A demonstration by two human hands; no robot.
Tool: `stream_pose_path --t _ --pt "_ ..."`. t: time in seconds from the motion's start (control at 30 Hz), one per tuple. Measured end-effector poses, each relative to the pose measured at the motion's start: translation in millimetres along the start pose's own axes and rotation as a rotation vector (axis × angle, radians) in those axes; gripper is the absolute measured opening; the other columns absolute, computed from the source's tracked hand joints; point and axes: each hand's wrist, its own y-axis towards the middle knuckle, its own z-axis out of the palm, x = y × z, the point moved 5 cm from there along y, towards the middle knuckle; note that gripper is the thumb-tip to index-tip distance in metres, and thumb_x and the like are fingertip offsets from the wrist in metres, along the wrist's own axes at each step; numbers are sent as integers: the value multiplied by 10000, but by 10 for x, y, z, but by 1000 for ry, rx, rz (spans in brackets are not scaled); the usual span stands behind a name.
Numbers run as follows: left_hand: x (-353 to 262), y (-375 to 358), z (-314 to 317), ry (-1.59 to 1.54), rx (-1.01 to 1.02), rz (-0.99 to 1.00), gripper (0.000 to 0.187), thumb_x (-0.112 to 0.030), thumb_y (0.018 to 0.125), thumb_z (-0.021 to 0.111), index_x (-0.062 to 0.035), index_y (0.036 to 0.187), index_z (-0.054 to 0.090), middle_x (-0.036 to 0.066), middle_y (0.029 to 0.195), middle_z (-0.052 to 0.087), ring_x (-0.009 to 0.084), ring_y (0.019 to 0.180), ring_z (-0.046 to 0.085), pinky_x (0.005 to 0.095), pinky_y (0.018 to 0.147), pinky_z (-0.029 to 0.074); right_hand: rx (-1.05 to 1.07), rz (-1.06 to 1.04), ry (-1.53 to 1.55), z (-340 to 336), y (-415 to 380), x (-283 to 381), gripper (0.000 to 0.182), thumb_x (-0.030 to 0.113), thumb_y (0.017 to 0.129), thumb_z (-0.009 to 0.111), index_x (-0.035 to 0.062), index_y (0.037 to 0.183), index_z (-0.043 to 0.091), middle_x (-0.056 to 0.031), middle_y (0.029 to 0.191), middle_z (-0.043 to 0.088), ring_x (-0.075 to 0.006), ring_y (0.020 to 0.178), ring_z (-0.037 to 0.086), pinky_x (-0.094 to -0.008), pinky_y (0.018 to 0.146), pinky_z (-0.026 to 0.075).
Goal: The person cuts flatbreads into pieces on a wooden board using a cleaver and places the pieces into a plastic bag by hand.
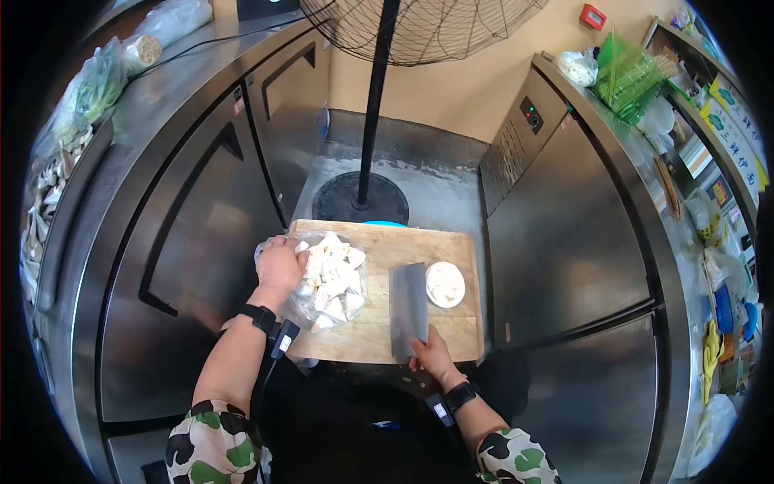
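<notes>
On a wooden cutting board [375, 339], a clear plastic bag [305, 310] lies open at the left with white chunks [332, 278] heaped in it. My left hand [280, 264] rests on the bag's upper left edge, its fingers curled on the plastic beside the chunks. A wide grey cleaver blade [409, 306] lies along the middle of the board. The fingers of my right hand [434, 355] are closed round its near end, at the board's front edge; the handle is mostly hidden. Right of the blade sits a round white container [445, 285] with pale pieces in it.
A black fan stand [363, 198] rises behind the board. Steel cabinets [193, 218] curve along the left, and more steel cabinets [572, 234] stand on the right. Bags, a green net bag [629, 77] and a yellow cloth [710, 359] lie on the right counter.
</notes>
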Motion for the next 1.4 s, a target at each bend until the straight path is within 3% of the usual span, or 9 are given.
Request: stream_pose_path --t 0.17,0.3,0.43,0.57,0.83,0.93,1.03,1.2,1.4 --pt "156 -209 -353 -30 -305 61 435 -201 804 732 -54 1200 628 109 1251 565 321 1200 495 425 943 454 -81 -43 -831 -67 117 121 288 172 935 590 -39 1109 498 -230 907 684 -328 745 693 -427 658 556" --pt "736 -242 241 -387 -372 -255 371 -131 828 712 -50 1178 622 138 1152 596 282 1022 577 397 885 471 -30 -150 -1215 85 103 578 227 195 904 584 -7 1008 592 -255 950 677 -407 923 655 -478 836 521" --pt "825 -304 416 -1163 -73 -445 148 -128 930 651 -20 1029 622 -12 785 575 66 709 490 241 661 426 -68 -570 -932 605 417 1110 196 210 906 606 26 971 633 -196 919 673 -386 885 645 -470 786 518" --pt "603 -384 86 -1414 -22 -354 144 -148 995 581 -36 950 661 -51 759 565 39 692 464 221 633 391 -88 -621 -781 1172 995 1339 223 245 870 669 31 933 658 -177 895 664 -367 862 640 -444 759 512" --pt "448 -482 -403 -1327 -177 -119 214 -150 1007 566 -23 1093 715 -4 909 555 81 808 496 222 740 398 -57 -467 -812 1294 1494 1132 210 240 853 696 37 829 648 -140 841 683 -293 776 655 -390 720 521" --pt "345 -469 -577 -1336 -204 -49 239 -157 1013 559 -15 1137 706 6 944 545 88 819 501 227 761 405 -77 -370 -468 1128 1402 1104 153 198 905 647 62 842 617 -95 841 694 -211 741 653 -336 675 525" --pt "243 -492 -748 -1429 -220 -32 274 -173 1022 545 -5 1185 687 5 951 527 81 822 499 228 765 413 17 -112 373 941 1113 1438 62 111 927 552 89 872 570 -89 901 694 -166 726 622 -285 682 516" --pt "202 -366 -1139 -1595 -320 -23 380 -262 1042 519 -24 1331 587 -31 940 546 67 829 500 226 766 433 209 -482 515 688 394 2663 97 58 960 500 103 884 539 -81 909 696 -123 746 600 -258 704 505" --pt "202 -260 -1357 -1716 -302 -33 392 -258 1032 540 -54 1366 571 -25 1047 585 63 923 543 247 852 468 203 -490 305 660 248 2675 57 85 975 535 85 922 557 -98 925 702 -130 819 629 -256 752 512"
